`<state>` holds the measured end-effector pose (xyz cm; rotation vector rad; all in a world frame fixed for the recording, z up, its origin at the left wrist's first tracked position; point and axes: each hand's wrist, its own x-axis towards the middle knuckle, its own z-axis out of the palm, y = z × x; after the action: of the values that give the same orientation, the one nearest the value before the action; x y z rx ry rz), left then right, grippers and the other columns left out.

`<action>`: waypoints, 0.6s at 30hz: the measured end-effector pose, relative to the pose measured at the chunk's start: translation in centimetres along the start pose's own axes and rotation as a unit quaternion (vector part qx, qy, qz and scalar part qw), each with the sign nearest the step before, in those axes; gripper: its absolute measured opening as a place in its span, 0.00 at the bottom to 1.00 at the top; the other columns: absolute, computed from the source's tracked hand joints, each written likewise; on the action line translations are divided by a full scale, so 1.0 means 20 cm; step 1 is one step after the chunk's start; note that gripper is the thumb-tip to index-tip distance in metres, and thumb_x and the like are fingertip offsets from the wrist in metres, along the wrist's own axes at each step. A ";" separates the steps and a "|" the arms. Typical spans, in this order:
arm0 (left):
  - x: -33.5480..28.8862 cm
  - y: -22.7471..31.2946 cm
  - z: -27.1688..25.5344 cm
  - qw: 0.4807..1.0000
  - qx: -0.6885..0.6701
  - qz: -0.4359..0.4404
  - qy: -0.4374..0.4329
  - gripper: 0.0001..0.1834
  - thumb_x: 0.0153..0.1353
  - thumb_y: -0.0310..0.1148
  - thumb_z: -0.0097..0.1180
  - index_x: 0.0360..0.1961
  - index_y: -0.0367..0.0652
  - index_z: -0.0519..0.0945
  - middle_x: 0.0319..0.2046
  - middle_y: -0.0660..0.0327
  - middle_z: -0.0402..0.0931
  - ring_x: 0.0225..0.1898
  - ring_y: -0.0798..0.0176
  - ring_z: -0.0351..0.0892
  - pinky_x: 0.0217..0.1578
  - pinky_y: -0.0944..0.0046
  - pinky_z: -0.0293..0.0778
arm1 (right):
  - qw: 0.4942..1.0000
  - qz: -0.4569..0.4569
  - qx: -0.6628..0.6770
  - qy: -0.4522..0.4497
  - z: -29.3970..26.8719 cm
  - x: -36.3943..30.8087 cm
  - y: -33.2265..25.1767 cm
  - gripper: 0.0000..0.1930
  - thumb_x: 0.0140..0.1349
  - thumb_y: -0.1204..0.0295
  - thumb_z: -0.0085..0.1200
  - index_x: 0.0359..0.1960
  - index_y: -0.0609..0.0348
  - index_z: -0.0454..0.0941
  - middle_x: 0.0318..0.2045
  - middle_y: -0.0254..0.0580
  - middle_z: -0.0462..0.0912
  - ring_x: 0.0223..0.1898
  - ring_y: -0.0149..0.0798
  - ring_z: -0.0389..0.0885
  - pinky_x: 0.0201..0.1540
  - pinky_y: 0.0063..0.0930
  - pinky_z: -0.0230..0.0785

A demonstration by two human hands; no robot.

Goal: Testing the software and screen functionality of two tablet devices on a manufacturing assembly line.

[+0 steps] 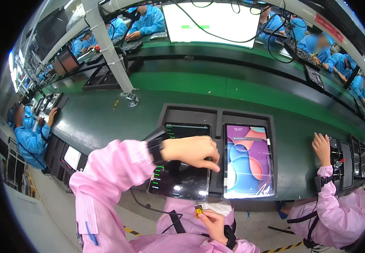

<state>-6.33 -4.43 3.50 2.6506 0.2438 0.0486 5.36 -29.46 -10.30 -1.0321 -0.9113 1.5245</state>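
Observation:
Two tablets lie side by side in a dark grey foam tray [271,116]. The left tablet [182,187] has a black screen with lines of small green text. Its right neighbour, a tablet [250,162] with a colourful circle wallpaper, is lit and under clear film. My left hand [193,152] reaches over the left tablet with fingers curled; whatever they may hold is hidden, and contact with the screen cannot be told. Below the bench edge, near my lap, my right hand [214,223] pinches a small black piece with a yellow face [198,209].
A thin black cable [148,207] hangs below the bench edge. A metal post [115,63] rises from the green bench [292,126], with a large lit screen [212,23] beyond. At right, a co-worker's hand [321,147] is beside several dark devices. Co-workers in blue sit further off.

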 end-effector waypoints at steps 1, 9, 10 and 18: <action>-0.06 0.08 -0.01 0.998 0.007 -0.010 0.066 0.15 0.59 0.44 0.55 0.28 0.41 0.80 0.26 0.58 0.76 0.34 0.55 0.74 0.39 0.59 0.67 | 1.000 0.008 0.018 0.009 0.02 -0.01 0.01 0.08 0.57 0.80 0.56 0.38 0.68 0.82 0.36 0.44 0.82 0.37 0.31 0.78 0.43 0.21 0.68; -0.51 0.68 0.42 0.908 -0.175 -0.226 0.306 0.04 0.51 0.28 0.64 0.28 0.41 0.83 0.22 0.61 0.78 0.23 0.62 0.73 0.25 0.65 0.67 | 0.997 0.029 0.053 0.039 0.07 -0.08 0.04 0.07 0.59 0.80 0.54 0.38 0.69 0.81 0.37 0.46 0.82 0.40 0.34 0.79 0.46 0.24 0.69; -0.51 0.70 0.52 0.877 -0.214 -0.267 0.337 0.04 0.51 0.28 0.63 0.29 0.39 0.83 0.22 0.60 0.79 0.23 0.63 0.74 0.25 0.67 0.68 | 0.998 0.024 0.046 0.040 0.07 -0.07 0.05 0.07 0.58 0.81 0.55 0.38 0.69 0.81 0.37 0.45 0.82 0.40 0.34 0.78 0.46 0.23 0.69; -0.45 0.71 0.96 0.732 -0.386 -0.343 0.444 0.07 0.52 0.25 0.63 0.32 0.37 0.82 0.26 0.59 0.77 0.26 0.71 0.74 0.29 0.72 0.70 | 0.998 -0.007 0.006 0.061 0.07 -0.07 0.12 0.08 0.54 0.82 0.58 0.37 0.67 0.82 0.34 0.42 0.82 0.36 0.31 0.76 0.41 0.22 0.66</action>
<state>-11.45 -27.14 -6.90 1.3904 1.1918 0.9513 3.34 -31.36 -11.82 -1.0948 -0.8229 1.4370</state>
